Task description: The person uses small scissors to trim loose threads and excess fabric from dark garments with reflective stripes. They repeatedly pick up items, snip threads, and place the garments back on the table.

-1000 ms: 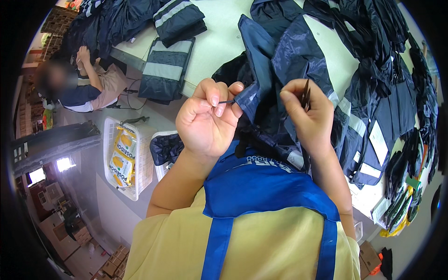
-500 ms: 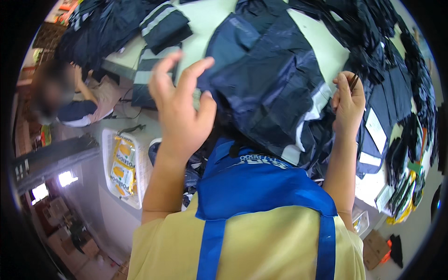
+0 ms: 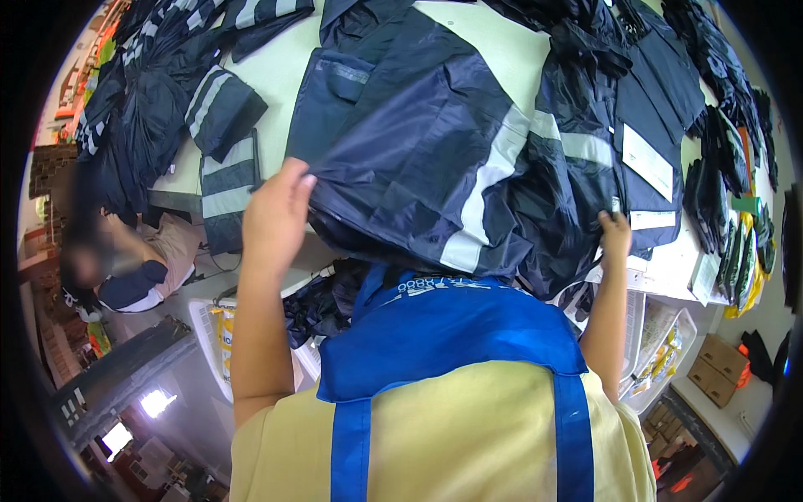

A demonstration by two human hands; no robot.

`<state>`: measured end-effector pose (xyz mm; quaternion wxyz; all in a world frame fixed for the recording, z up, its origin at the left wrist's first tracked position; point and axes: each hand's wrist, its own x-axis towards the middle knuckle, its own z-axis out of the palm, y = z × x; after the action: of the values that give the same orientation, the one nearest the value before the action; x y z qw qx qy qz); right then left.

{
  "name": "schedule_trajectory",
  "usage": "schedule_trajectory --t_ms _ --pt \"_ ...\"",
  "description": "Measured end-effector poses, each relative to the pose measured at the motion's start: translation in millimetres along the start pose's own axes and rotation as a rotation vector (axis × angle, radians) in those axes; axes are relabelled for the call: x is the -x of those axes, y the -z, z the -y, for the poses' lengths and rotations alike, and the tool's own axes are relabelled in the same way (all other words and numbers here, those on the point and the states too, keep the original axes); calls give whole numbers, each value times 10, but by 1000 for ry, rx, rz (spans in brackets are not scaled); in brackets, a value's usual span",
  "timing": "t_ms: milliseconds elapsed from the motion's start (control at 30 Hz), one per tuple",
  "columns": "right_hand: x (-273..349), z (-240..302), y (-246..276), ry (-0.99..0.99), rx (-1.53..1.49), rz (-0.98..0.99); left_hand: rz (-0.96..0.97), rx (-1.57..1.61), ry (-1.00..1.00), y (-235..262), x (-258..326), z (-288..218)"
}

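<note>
A dark navy, shiny garment (image 3: 410,142) with pale reflective bands lies spread over the table in front of me. My left hand (image 3: 280,213) is closed on its near left edge, thumb and fingers pinching the cloth. Farther right, my right hand (image 3: 616,238) has its fingers closed on the same garment's right edge, below a small whitish tab (image 3: 616,204). A wide reflective band (image 3: 489,192) runs between the two hands. No tool can be made out in my right hand, though part of its grip is hidden.
Folded dark pieces with reflective bands (image 3: 227,197) lie at the left of the pale table (image 3: 280,75). Dark garments with white sheets (image 3: 646,163) lie at right. White baskets (image 3: 669,343) stand below the table edge. A seated person (image 3: 138,276) is at left.
My left hand, spread in the air before, has come down and gripped the garment's edge. My right hand has moved lower onto the cloth; the thin dark pointed tool in it no longer shows.
</note>
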<state>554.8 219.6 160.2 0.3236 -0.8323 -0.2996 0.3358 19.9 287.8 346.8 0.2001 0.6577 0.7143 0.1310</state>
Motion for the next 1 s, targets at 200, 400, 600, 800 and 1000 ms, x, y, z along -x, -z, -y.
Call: schedule_trajectory --t_ms 200,400,600,800,1000 --pt "-233 1427 1143 449 -603 -315 -553 129 -217 777 -468 185" --pt "-1265 2318 1836 679 128 -830 -463 182 -508 1054 -1067 -567" --pt "1343 2966 -689 820 -180 547 -386 114 -554 730 -863 -951" --pt "1712 3358 -1168 591 -330 754 -353 134 -697 541 -647 -1237" --pt "1681 3298 -1219 728 -363 688 -283 -53 -760 530 -485 -1394"
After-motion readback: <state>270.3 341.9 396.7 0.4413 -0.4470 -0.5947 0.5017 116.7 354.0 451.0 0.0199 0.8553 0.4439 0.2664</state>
